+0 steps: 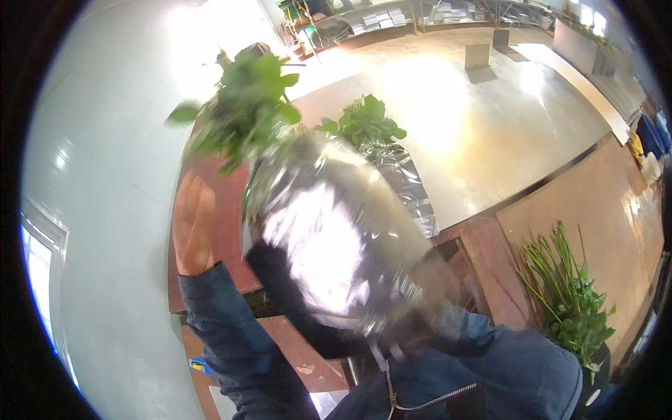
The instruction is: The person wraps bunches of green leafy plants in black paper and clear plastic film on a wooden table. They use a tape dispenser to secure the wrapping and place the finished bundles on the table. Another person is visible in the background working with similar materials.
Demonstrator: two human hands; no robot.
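Observation:
A bunch of green leafy stems (247,100), partly wrapped in shiny clear plastic film (325,236), stretches across the middle of the view, blurred by motion. My left hand (194,226) is raised beside it at the left, fingers extended and close together, with nothing seen in it. At the lower right end of the wrap is my right hand (436,283), heavily blurred; its fingers and grip cannot be made out. Behind the wrap, a second leafy bunch (367,121) in clear film lies on the table.
A metal-topped table (514,142) extends behind, with small upright plates (476,56) on it. More leafy stems (572,294) lie at the right on a brown board (588,210). A pale wall (115,184) stands close on the left. Shelves with stacked items (383,20) are at the back.

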